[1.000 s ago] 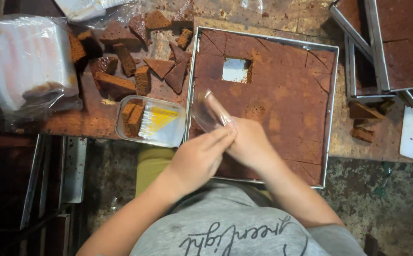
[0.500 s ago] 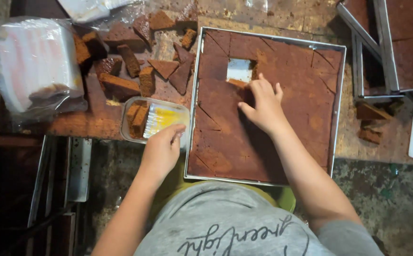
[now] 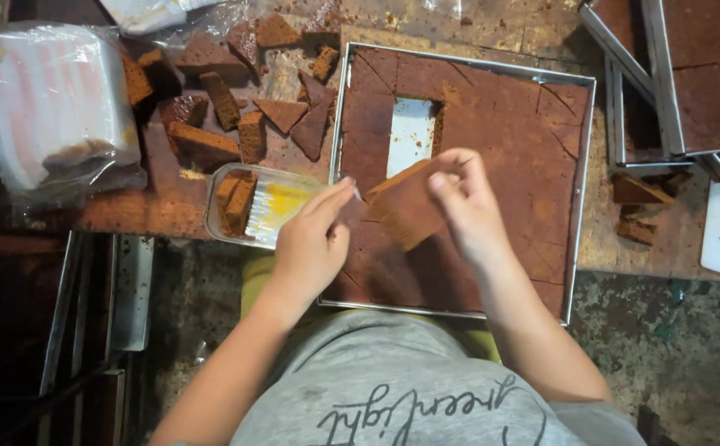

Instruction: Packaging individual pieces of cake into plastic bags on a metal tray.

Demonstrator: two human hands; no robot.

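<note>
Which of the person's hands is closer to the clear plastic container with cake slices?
Left. The left hand is right beside the plastic container; the right hand holds a cake slice over the tray.

A brown cake slice (image 3: 405, 211) has been lifted out of the metal tray (image 3: 579, 198) and is now held above it by the right hand (image 3: 463, 206). The bare gap (image 3: 412, 136) in the cake has been lengthened, and the left hand (image 3: 310, 248) has been brought in beside the slice.
</note>
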